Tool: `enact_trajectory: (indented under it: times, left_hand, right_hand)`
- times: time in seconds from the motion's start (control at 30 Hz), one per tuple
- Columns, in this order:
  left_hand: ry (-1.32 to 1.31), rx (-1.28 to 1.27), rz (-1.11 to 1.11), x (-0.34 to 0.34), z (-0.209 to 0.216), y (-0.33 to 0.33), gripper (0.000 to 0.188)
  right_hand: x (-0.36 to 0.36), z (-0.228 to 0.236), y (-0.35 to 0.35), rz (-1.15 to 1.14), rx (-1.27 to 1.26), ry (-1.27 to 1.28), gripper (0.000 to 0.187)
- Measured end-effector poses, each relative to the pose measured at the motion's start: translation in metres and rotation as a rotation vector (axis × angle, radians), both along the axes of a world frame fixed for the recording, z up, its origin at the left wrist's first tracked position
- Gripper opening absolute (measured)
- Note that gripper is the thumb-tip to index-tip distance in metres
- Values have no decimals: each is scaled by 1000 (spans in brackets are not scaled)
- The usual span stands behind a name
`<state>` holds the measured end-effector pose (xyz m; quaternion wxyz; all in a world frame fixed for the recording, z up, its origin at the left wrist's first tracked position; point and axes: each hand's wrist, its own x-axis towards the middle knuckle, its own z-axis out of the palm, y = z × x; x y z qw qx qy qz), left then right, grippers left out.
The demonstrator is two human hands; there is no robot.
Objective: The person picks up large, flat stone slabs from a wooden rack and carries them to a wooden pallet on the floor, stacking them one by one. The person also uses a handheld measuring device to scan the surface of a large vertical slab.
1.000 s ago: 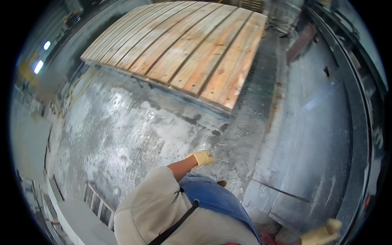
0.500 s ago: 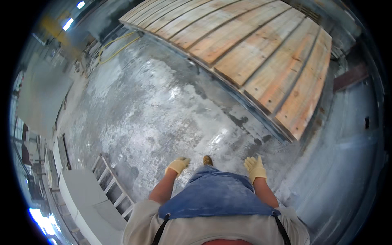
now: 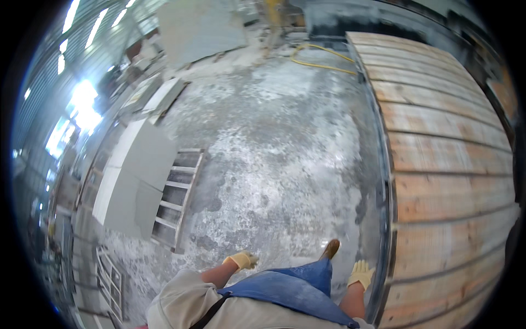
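Both hands wear pale yellow work gloves. Over the wet grey floor hangs my left hand, holding nothing, with its fingers loosely stretched. My right hand is low beside the near left edge of a large platform topped with wooden planks. Its fingers are spread and nothing is in them; whether it touches the platform's edge I cannot tell. A blue apron covers my front, and one brown boot shows ahead of it.
To the left stand large pale blocks beside a slatted frame. Further off are a flat slab, a big upright sheet and a looped yellow hose. A metal rack is at the lower left.
My view has swung to the left, so the plank platform now lies along my right side and the blocks appear further into view. My boot has stepped forward; both hands stay free.
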<state>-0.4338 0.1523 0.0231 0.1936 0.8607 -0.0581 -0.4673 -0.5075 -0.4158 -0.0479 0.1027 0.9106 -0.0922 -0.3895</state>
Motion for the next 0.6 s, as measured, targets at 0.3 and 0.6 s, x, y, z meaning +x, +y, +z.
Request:
enact_trajectory:
  times: [0.3, 0.6]
  left_hand:
    - [306, 27, 735, 64, 23, -67, 59]
    - [368, -21, 977, 145, 81, -91, 58]
  right_hand:
    - [218, -57, -83, -133, -142, 148, 56]
    - [261, -50, -91, -419, -205, 57, 51]
